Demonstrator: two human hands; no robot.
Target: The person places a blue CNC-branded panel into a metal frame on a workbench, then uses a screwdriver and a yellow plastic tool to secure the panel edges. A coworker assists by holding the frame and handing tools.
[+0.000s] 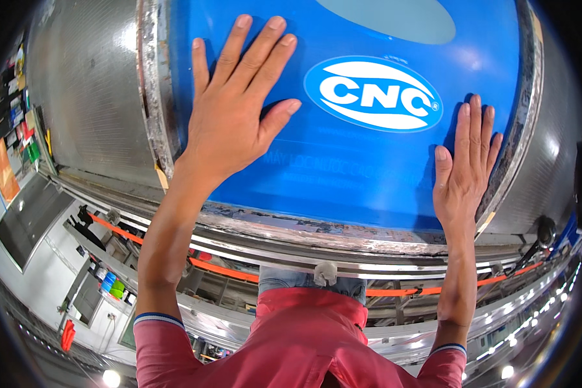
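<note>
A glossy blue sheet with a white-and-blue oval logo and a pale grey oval near its far edge lies flat in front of me. My left hand rests palm down on its left part, fingers spread and pointing away. On its right edge lies my right hand, flat, with the thumb apart and the other fingers close together. Neither hand holds anything. Around the sheet runs a worn frame with stained, paint-marked bars; its near bar crosses between my forearms.
Grey ribbed panels flank the frame, a left panel and a right panel. A metal rail and an orange bar run along the near side, against my waist. Assorted small coloured items sit at the far left.
</note>
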